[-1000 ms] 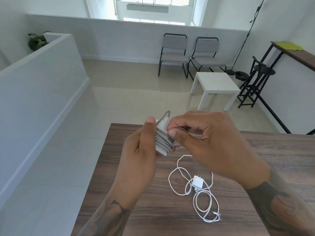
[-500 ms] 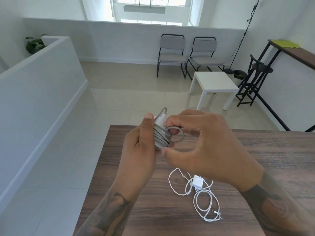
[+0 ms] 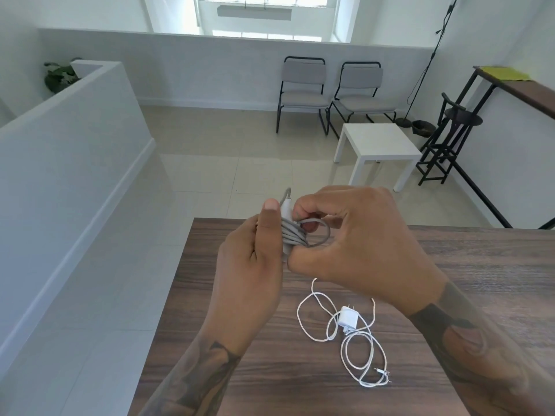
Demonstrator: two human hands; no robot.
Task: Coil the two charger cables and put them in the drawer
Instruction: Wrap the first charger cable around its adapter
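My left hand (image 3: 250, 250) grips a white charger block wound with a grey cable (image 3: 292, 235), held up over the far edge of the dark wooden table (image 3: 480, 265). My right hand (image 3: 360, 235) pinches the loose end of that grey cable, which forms a small loop beside the wound turns. A second charger, a small white plug (image 3: 348, 318) with its thin white cable (image 3: 365, 361), lies uncoiled in loose loops on the table below my hands. No drawer is in view.
Beyond the table the floor is tiled. A white side table (image 3: 378, 145), two grey chairs (image 3: 303, 88) and a black stool (image 3: 453, 121) stand at the back right. A low white wall (image 3: 69, 130) runs along the left.
My right hand has brought the grey cable's end round the block, making a loop beside the turns. Both hands have stayed over the table's far edge. The white charger has not moved.
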